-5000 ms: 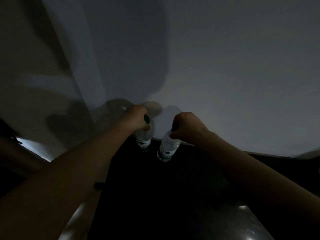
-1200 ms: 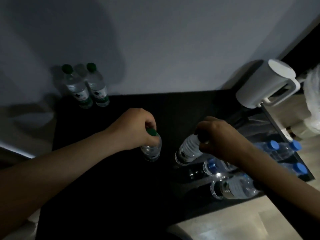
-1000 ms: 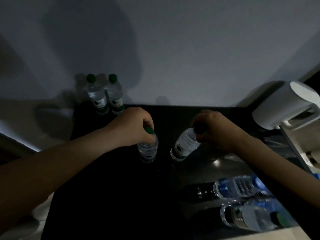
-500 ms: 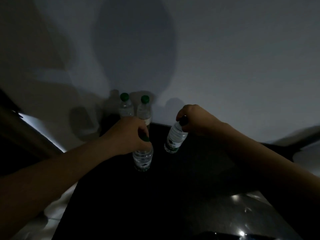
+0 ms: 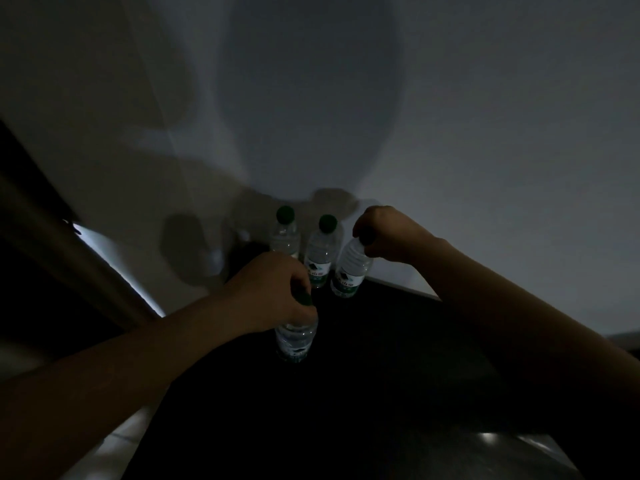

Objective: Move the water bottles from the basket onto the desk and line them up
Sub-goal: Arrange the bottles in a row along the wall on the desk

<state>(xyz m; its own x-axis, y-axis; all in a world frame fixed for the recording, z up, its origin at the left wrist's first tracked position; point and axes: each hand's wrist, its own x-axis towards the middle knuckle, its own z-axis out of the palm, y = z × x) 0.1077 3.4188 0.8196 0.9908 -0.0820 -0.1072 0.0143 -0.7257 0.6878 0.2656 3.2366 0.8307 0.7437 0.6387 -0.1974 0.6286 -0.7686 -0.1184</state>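
Observation:
Two clear water bottles with green caps stand upright against the wall at the back of the dark desk (image 5: 398,375): one on the left (image 5: 285,233), one beside it (image 5: 322,252). My right hand (image 5: 384,237) grips a third bottle (image 5: 349,271) by its cap, tilted, right next to the second standing bottle. My left hand (image 5: 273,292) grips a fourth bottle (image 5: 296,337) by its green cap, nearer to me, over the desk. The basket is out of view.
A pale wall (image 5: 450,116) rises directly behind the bottles. A dark wooden edge (image 5: 52,216) runs diagonally at the left, past the desk's left side. The room is dim, and a faint glint (image 5: 485,438) shows on the desk at lower right.
Both hands have carried their bottles away from the basket, leftward and toward the wall. The right-hand bottle now sits beside the two standing bottles; the basket and white jug have left view.

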